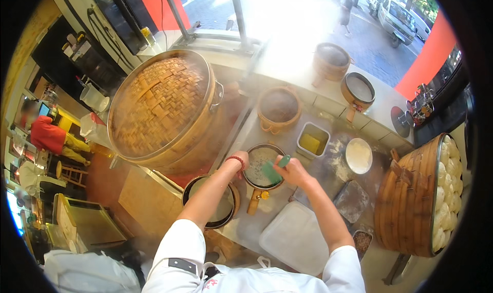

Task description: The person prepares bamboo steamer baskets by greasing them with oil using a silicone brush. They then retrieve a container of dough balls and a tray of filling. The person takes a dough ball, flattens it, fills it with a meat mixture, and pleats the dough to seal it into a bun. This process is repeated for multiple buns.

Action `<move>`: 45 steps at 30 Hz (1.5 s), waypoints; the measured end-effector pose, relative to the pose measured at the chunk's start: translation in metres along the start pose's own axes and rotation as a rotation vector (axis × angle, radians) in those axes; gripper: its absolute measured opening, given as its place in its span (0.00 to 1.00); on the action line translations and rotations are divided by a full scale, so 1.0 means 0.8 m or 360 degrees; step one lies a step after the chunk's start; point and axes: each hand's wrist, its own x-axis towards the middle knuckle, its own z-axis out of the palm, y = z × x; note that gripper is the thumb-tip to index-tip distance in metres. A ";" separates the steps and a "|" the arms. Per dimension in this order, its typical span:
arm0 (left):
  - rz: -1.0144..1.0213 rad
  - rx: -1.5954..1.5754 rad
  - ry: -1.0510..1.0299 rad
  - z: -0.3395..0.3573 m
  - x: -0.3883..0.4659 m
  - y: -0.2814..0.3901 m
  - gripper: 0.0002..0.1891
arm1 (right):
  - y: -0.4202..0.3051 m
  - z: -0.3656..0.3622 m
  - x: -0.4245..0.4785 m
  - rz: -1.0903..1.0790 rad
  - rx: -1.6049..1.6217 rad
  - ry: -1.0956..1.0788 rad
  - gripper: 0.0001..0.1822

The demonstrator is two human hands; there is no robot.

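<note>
My right hand [292, 171] grips a green flat-headed tool [272, 172], a brush or a scraper. The tool's head is over the right side of a small round steamer [256, 170] with a metal rim and a stubby wooden handle. A pale, dark-flecked surface shows inside the steamer. My left hand [242, 163], with a red beaded bracelet at the wrist, is against the steamer's left rim; its fingers are partly hidden. Below my left forearm is another round steamer [233, 212], partly covered by the arm. A metal tub [326, 148] holding a yellow block stands beyond my right hand.
A large steamer with a woven bamboo lid [161, 104] stands left. Far right, a tall bamboo steamer [400, 212] holds pale buns. A bowl of white powder [358, 156], a plastic lid [292, 235] and another small steamer [279, 106] share the counter. Steam blurs the window.
</note>
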 end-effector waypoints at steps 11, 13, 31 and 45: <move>0.0203 0.0072 0.0092 0.003 -0.008 0.006 0.14 | -0.017 -0.014 -0.021 0.0138 -0.0129 0.0341 0.05; 0.0190 -0.0057 0.0128 0.005 -0.004 0.003 0.14 | -0.044 -0.056 -0.019 0.0271 -0.0046 0.0437 0.06; 0.0146 -0.0153 0.0131 -0.007 -0.043 0.016 0.12 | 0.117 -0.130 -0.035 0.0717 0.0014 0.1418 0.08; 0.0153 -0.0091 0.0032 -0.003 -0.014 0.012 0.14 | -0.011 -0.082 -0.039 0.0553 0.0872 0.1267 0.05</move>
